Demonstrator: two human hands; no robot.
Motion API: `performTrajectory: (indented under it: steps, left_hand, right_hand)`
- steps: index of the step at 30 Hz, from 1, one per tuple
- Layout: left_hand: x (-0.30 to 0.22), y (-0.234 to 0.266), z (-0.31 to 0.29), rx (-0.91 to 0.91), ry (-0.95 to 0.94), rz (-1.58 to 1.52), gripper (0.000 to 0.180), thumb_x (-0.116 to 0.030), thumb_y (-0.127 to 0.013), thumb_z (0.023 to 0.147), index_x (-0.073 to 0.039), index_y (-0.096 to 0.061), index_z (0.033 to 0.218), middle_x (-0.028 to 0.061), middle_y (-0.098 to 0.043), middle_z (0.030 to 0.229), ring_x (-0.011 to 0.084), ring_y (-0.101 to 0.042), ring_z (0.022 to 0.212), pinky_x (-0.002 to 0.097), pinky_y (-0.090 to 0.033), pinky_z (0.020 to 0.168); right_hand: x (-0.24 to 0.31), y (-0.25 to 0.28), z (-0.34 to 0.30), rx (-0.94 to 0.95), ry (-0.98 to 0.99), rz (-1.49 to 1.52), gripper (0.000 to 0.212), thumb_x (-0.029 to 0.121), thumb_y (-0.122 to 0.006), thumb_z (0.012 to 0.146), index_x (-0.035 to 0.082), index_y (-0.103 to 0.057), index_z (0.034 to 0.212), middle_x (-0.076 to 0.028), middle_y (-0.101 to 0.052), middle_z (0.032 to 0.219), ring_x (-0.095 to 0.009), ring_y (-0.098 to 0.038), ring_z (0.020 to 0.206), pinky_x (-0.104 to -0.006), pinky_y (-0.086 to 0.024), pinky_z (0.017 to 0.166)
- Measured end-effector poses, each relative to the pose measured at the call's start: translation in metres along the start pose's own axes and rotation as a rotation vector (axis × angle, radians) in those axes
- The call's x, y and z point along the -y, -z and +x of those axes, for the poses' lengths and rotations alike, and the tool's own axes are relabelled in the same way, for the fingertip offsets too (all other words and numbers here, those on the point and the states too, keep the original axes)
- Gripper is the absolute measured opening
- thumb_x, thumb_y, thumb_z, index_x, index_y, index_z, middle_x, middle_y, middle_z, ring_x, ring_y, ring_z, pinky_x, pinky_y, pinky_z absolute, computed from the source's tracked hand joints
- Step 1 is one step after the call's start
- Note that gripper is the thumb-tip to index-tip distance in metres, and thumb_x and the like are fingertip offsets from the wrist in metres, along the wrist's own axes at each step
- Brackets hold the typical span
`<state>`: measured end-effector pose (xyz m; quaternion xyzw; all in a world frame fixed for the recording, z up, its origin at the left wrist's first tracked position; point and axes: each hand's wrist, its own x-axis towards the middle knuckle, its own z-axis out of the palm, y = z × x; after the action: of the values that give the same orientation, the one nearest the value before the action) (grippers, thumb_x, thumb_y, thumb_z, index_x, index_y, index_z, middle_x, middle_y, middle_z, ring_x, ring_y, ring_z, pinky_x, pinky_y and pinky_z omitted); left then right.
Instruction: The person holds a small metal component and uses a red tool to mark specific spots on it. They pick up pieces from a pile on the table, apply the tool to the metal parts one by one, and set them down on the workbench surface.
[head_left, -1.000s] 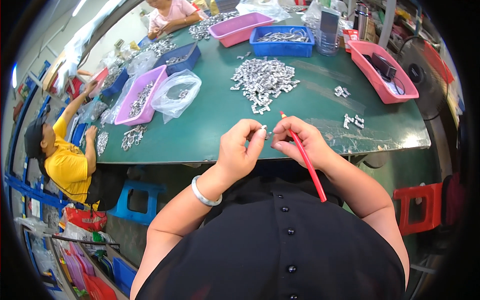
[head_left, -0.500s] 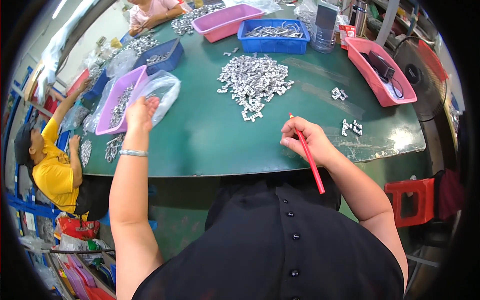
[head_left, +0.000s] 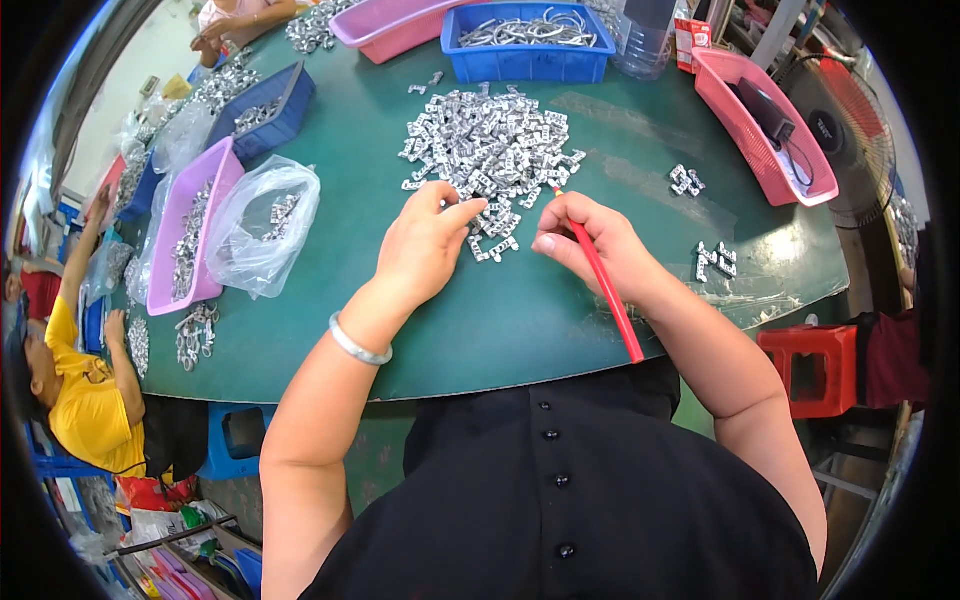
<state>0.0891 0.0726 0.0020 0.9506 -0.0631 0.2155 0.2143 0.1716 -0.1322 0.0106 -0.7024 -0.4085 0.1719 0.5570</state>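
Observation:
A red pencil [head_left: 612,292] rests in my right hand [head_left: 597,245], gripped between thumb and fingers, its tip pointing away from me toward the pile. Small silver metal parts with dark holes form a pile [head_left: 487,140] on the green table, with a few strays at its near edge. My left hand [head_left: 428,243] is at that near left edge, fingers apart and reaching over the closest parts. Whether its fingertips touch any part is hard to make out. To its left lies a clear plastic bag [head_left: 262,235] with some metal parts inside.
A purple tray [head_left: 217,180] and a blue bin [head_left: 292,118] hold metal parts on the left. Behind the pile stands a blue bin of metal rings [head_left: 530,68]. Small groups of parts [head_left: 716,262] lie at right, near a pink basket [head_left: 765,160]. A co-worker in yellow [head_left: 95,410] sits left.
My left hand has moved right, from beside the plastic bag to the pile's near edge. My right hand keeps the pencil and has shifted slightly. The view has turned a little.

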Motion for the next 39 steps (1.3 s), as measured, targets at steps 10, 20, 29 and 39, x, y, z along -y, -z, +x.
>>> performTrajectory:
  steps: [10,20,29,39]
  left_hand:
    - [-0.007,0.002,0.0,-0.164,-0.048,-0.098,0.015,0.002,-0.062,0.069,-0.004,-0.061,0.083,0.009,-0.055,0.088,0.0235,-0.056,0.077,0.0307,-0.046,0.065]
    - [-0.031,0.002,-0.016,-0.32,-0.28,-0.049,0.024,0.007,-0.063,0.063,-0.001,-0.061,0.086,0.0109,-0.055,0.083,0.0223,-0.056,0.066,0.0285,-0.047,0.055]
    - [-0.03,-0.007,-0.026,-0.189,0.111,-0.868,0.045,0.012,-0.058,0.071,0.002,-0.046,0.114,0.0072,-0.052,0.102,0.0129,-0.053,0.088,0.0243,-0.045,0.075]
    - [-0.034,-0.006,-0.031,-0.104,0.42,-1.342,0.041,0.009,-0.055,0.076,0.005,-0.043,0.115,0.01,-0.053,0.098,0.0144,-0.055,0.087,0.0266,-0.049,0.077]
  right_hand:
    - [-0.005,-0.001,0.001,-0.005,0.004,0.056,0.014,0.009,-0.06,0.079,0.002,-0.05,0.086,-0.001,-0.051,0.074,-0.007,-0.048,0.068,-0.0223,-0.042,0.063]
    - [0.001,-0.02,0.017,0.072,-0.129,0.436,0.019,-0.001,-0.059,0.077,0.004,-0.048,0.092,-0.002,-0.055,0.08,-0.008,-0.053,0.074,-0.0225,-0.043,0.065]
    - [-0.004,-0.024,0.01,0.021,-0.06,0.526,0.023,-0.004,-0.06,0.073,0.004,-0.047,0.09,0.0,-0.052,0.077,-0.006,-0.05,0.073,-0.0203,-0.042,0.067]
    - [-0.003,-0.022,0.008,0.007,-0.077,0.529,0.022,-0.003,-0.059,0.073,0.003,-0.048,0.091,0.0,-0.052,0.078,-0.006,-0.05,0.074,-0.0212,-0.042,0.069]
